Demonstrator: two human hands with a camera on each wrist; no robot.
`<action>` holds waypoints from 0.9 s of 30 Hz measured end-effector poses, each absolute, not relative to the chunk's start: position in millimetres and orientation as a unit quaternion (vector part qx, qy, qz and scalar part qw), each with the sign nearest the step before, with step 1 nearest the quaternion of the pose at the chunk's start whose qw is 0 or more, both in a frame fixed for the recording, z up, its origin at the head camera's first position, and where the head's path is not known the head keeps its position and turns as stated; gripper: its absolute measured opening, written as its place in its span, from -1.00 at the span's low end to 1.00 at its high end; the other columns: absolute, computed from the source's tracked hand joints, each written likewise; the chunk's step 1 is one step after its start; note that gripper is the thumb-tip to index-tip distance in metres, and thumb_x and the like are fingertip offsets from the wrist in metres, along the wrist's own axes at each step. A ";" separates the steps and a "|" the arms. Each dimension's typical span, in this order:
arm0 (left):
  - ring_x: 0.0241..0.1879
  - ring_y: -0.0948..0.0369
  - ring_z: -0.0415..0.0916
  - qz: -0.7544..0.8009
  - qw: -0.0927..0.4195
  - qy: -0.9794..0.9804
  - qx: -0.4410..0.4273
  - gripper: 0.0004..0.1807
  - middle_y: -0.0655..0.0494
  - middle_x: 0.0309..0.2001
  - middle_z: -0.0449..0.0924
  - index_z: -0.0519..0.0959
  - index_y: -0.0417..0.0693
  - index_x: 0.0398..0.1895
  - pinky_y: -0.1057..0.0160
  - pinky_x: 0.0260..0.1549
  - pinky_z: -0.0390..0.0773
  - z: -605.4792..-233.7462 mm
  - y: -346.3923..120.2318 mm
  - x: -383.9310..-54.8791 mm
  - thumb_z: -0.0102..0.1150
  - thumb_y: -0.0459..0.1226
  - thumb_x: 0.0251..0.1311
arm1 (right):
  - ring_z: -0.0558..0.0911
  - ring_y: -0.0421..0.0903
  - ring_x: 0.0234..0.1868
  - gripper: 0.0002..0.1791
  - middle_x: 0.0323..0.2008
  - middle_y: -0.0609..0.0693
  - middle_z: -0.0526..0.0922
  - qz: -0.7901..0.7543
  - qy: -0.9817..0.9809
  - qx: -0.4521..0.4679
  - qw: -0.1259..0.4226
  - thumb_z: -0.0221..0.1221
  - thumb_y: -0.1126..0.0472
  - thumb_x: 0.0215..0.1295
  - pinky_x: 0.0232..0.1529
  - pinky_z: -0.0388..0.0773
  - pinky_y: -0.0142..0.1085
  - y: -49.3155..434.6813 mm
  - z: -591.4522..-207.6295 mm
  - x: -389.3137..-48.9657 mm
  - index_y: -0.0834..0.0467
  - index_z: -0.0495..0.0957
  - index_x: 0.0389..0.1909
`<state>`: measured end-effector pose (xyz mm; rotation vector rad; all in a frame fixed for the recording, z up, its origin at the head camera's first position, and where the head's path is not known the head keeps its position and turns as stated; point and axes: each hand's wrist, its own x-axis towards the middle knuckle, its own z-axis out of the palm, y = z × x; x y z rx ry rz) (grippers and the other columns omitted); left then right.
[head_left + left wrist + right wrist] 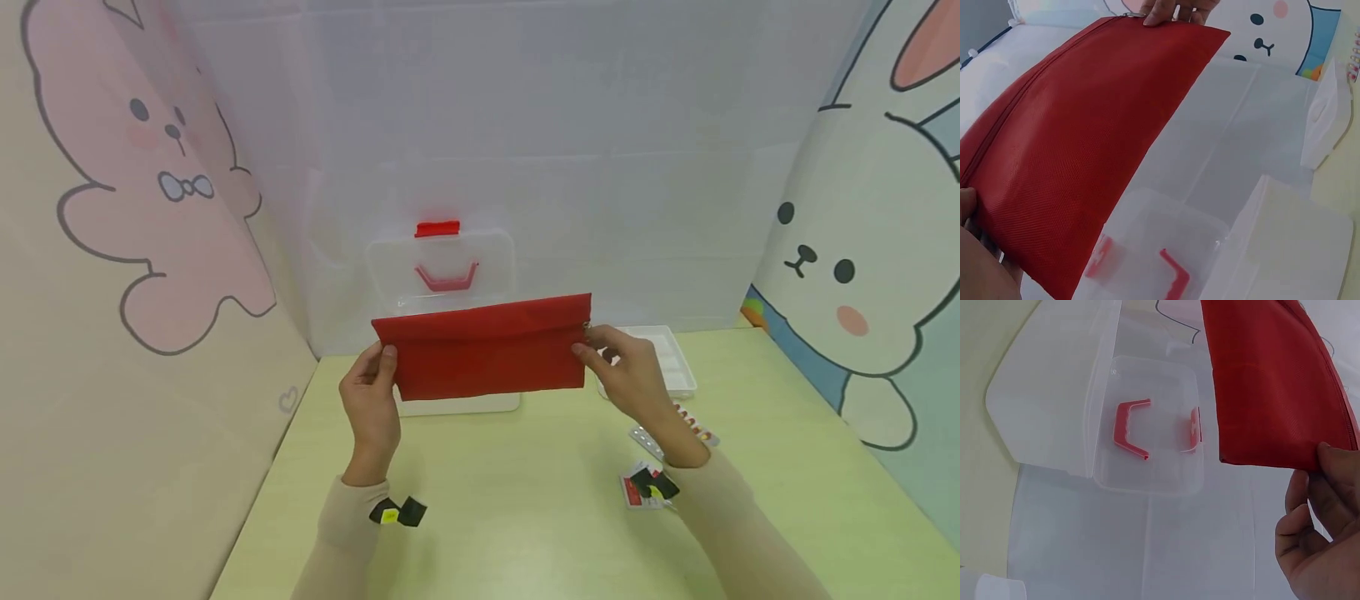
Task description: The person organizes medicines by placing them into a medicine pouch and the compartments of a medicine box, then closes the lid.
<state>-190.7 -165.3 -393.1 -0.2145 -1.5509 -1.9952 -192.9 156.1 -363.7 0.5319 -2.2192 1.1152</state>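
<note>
A flat red zipper pouch (491, 354) is stretched between my two hands, raised above the table. My left hand (371, 400) pinches its left end, thumb on the near face. At the other end my right hand (630, 371) pinches the edge close to the zipper pull. The zipper (1016, 94) runs along one long side and looks drawn along to the right-hand end. Behind the pouch stands a white box (1054, 387) with its clear lid (1157, 469) raised; a red handle (446, 279) and a red latch (437, 228) are on that lid. The pouch hides most of the box.
A white compartment tray (675, 367) lies at the back right, partly behind my right hand. Blister packs of pills (697, 425) and a small red-and-white packet (635, 492) lie beneath my right forearm. A white curtain (600, 167) closes off the back of the table (510, 500).
</note>
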 end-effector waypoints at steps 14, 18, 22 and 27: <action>-0.22 0.34 0.66 -0.730 0.287 -0.620 -0.030 -0.54 0.31 -0.20 0.72 0.55 -0.29 0.17 0.42 -0.16 0.63 -372.9 -206.3 -221.2 0.25 -0.23 0.26 | 0.70 -0.05 -0.41 -0.88 -0.36 0.11 0.76 0.452 -0.823 0.230 0.256 0.32 0.32 0.20 -0.46 0.60 -0.43 127.6 -352.9 -221.4 0.24 0.67 -0.25; -0.26 0.33 0.66 -0.711 0.296 -0.638 -0.011 -0.55 0.32 -0.21 0.71 0.59 -0.22 0.14 0.43 -0.20 0.63 -370.7 -215.4 -231.2 0.27 -0.18 0.24 | 0.72 -0.01 -0.40 -0.86 -0.33 0.14 0.76 0.455 -0.820 0.238 0.252 0.31 0.33 0.21 -0.45 0.61 -0.42 117.2 -352.4 -232.9 0.26 0.67 -0.22; -0.27 0.33 0.65 -0.704 0.302 -0.643 0.015 -0.57 0.32 -0.21 0.71 0.62 -0.17 0.12 0.44 -0.22 0.62 -372.7 -223.0 -243.1 0.29 -0.17 0.22 | 0.73 0.00 -0.38 -0.84 -0.31 0.15 0.77 0.457 -0.825 0.233 0.240 0.29 0.32 0.23 -0.44 0.63 -0.39 107.2 -355.0 -246.3 0.27 0.67 -0.19; -0.25 0.32 0.62 -0.698 0.289 -0.654 0.047 -0.58 0.28 -0.17 0.70 0.62 -0.10 0.13 0.46 -0.23 0.60 -380.0 -231.5 -259.0 0.28 -0.15 0.23 | 0.74 0.01 -0.32 -0.83 -0.27 0.15 0.76 0.454 -0.838 0.212 0.214 0.26 0.29 0.28 -0.40 0.66 -0.32 97.2 -363.3 -264.7 0.26 0.66 -0.16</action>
